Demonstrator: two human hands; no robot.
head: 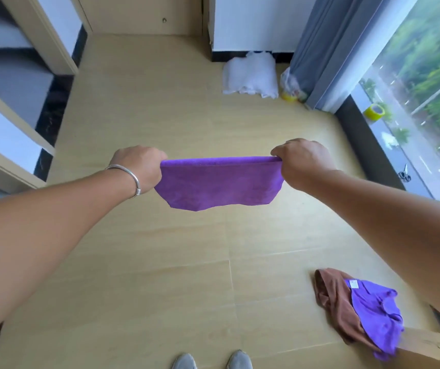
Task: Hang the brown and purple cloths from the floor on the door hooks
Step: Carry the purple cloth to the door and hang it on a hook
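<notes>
A purple cloth (220, 183) is stretched out in the air in front of me, above the floor. My left hand (139, 166) grips its top left corner, and my right hand (302, 162) grips the top right corner. On the floor at the lower right lies a brown cloth (333, 302) with a second purple cloth (376, 315) lying partly on top of it. A beige door (144, 14) stands at the far end of the room. No hooks show on it.
A folded white bundle (250, 74) and a clear bag (289, 82) sit by the far wall next to a grey curtain (328, 49). A yellow tape roll (374, 111) and scissors (403, 175) rest on the window ledge at right. My shoes (212, 360) show at the bottom edge.
</notes>
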